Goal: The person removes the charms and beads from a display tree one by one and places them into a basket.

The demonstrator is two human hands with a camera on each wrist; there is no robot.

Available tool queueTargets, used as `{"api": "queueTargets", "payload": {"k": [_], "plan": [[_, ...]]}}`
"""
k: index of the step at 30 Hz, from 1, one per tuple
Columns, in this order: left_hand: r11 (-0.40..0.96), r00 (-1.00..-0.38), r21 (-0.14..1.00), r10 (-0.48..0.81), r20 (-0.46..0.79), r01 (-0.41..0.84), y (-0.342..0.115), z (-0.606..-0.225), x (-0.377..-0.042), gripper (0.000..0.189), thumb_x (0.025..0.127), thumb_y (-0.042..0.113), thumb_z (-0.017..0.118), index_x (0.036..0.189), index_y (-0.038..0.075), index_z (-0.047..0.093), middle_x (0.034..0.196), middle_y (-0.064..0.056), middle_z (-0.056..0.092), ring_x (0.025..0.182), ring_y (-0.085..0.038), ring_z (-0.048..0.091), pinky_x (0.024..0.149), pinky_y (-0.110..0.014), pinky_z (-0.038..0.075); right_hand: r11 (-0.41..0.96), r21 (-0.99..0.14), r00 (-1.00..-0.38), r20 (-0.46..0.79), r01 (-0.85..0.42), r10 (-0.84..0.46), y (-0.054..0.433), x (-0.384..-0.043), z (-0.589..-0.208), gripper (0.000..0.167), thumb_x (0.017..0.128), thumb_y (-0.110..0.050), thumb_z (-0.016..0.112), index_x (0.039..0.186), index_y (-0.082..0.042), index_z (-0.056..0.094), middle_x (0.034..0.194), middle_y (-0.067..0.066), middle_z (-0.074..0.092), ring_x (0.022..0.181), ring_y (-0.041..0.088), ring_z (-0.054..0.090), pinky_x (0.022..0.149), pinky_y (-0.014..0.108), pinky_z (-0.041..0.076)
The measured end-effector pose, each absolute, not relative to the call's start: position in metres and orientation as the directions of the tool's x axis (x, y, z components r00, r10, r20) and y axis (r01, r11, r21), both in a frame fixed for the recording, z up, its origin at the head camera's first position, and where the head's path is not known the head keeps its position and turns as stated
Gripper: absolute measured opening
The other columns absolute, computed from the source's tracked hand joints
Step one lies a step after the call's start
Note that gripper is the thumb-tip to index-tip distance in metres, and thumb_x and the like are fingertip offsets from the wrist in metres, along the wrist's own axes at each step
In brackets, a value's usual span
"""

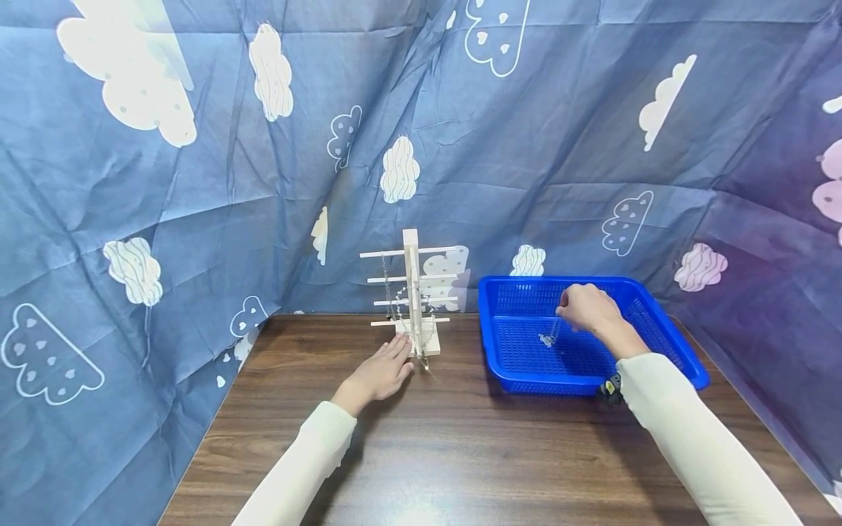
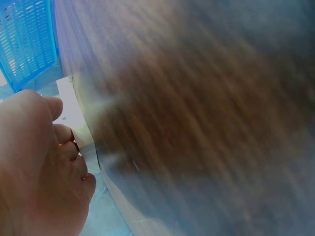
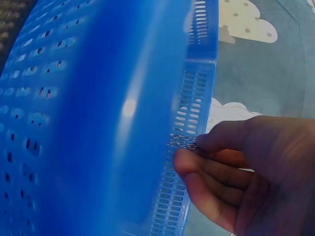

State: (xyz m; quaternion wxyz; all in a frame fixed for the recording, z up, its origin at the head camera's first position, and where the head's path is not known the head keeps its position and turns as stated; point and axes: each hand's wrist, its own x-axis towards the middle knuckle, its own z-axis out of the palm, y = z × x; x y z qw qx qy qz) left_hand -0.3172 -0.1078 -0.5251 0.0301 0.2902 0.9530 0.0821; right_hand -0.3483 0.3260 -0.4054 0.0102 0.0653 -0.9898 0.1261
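My right hand (image 1: 590, 310) is over the blue plastic basket (image 1: 492, 351), and its thumb and fingertips pinch a silver chain (image 3: 183, 141). In the head view the chain hangs down from the fingers, its lower part bunched near the basket's floor. My left hand (image 1: 381, 371) reaches to the foot of a pale wooden rack (image 1: 411, 252), its straight fingers resting on the base. Chains and a beaded strand (image 1: 399, 296) hang on the rack's crossbars, some partly behind the post. The left wrist view shows the back part of that hand beside the white base (image 2: 74, 105).
The rack and the basket stand side by side at the back of a brown wooden table (image 1: 421, 453). Behind them hangs a blue cloth (image 1: 329, 175) with cloud prints. A small black device (image 1: 610, 389) is at the right cuff, by the basket's front rim.
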Motion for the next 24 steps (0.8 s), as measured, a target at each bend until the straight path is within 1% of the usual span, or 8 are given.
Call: {"api": "queueTargets", "payload": {"k": [3,7,13,19,24], "plan": [[0.819,-0.831,0.176,0.556,-0.004,0.546,-0.108,-0.5276,-0.3188,0.06,0.116,0.03,0.035,0.164,-0.006,0.032,0.176,-0.022,0.023,0.165,-0.037,0.022,0.135,-0.051,0.025,0.962,-0.24,-0.992,0.016,-0.128,-0.128,0.3255,-0.3492,-0.4072,0.025,0.101,-0.021,0.065,0.104,0.0,0.077,0.06,-0.001,0.07,0.062,0.017,0.069,0.083,0.063,0.057],[0.822,-0.833,0.169,0.553,-0.01,0.544,-0.1082,-0.5264,-0.318,0.061,0.117,0.032,0.033,0.165,-0.005,0.031,0.177,-0.021,0.021,0.166,-0.036,0.021,0.136,-0.05,0.024,0.963,-0.238,-0.992,0.004,-0.125,-0.128,0.3251,-0.3494,-0.4082,0.025,0.102,-0.021,0.064,0.104,0.0,0.077,0.06,-0.001,0.07,0.061,0.018,0.069,0.084,0.063,0.057],[0.824,-0.834,0.164,0.552,-0.017,0.542,-0.1084,-0.5264,-0.3172,0.062,0.117,0.033,0.033,0.165,-0.005,0.029,0.177,-0.02,0.02,0.166,-0.036,0.02,0.136,-0.05,0.024,0.964,-0.239,-0.993,-0.012,-0.115,-0.121,0.3259,-0.3484,-0.4094,0.025,0.104,-0.022,0.063,0.102,-0.001,0.077,0.061,0.0,0.07,0.064,0.019,0.069,0.081,0.062,0.057],[0.825,-0.834,0.163,0.551,-0.016,0.541,-0.1076,-0.5262,-0.3176,0.062,0.117,0.033,0.032,0.166,-0.005,0.027,0.177,-0.021,0.021,0.166,-0.036,0.019,0.136,-0.05,0.023,0.963,-0.245,-0.993,-0.006,-0.116,-0.121,0.3273,-0.3475,-0.4088,0.025,0.104,-0.022,0.064,0.102,-0.001,0.077,0.062,0.0,0.07,0.063,0.019,0.068,0.077,0.06,0.057],[0.82,-0.832,0.177,0.555,-0.011,0.545,-0.1073,-0.5264,-0.3179,0.06,0.116,0.03,0.035,0.165,-0.006,0.03,0.176,-0.022,0.023,0.165,-0.037,0.021,0.135,-0.051,0.024,0.96,-0.254,-0.993,0.005,-0.117,-0.119,0.3281,-0.3473,-0.4069,0.024,0.103,-0.022,0.064,0.099,-0.002,0.077,0.06,0.0,0.07,0.061,0.018,0.068,0.076,0.059,0.057]]}}
